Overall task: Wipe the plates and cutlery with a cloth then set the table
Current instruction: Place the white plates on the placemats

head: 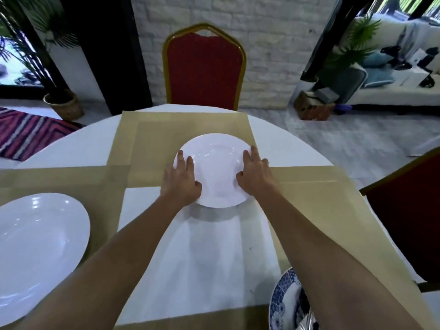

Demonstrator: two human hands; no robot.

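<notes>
setting step, i judge; my left hand (181, 181) and right hand (255, 175) each grip a side of the white plate (215, 167), held over the far placemat (154, 132) by the red chair (204, 67); next i lower it level, then release.

Here's a dining room laid for a meal: a round table (214, 258) in white cloth, tan placemats (152, 139), a white plate (215, 170) at the far one, a red banquet chair (204, 67) (gilt frame) drawn up opposite. Behind it a white brick wall (273, 44), a potted palm (64, 103), a striped rug (26, 134), and off right a cushioned sofa (392, 94).
</notes>
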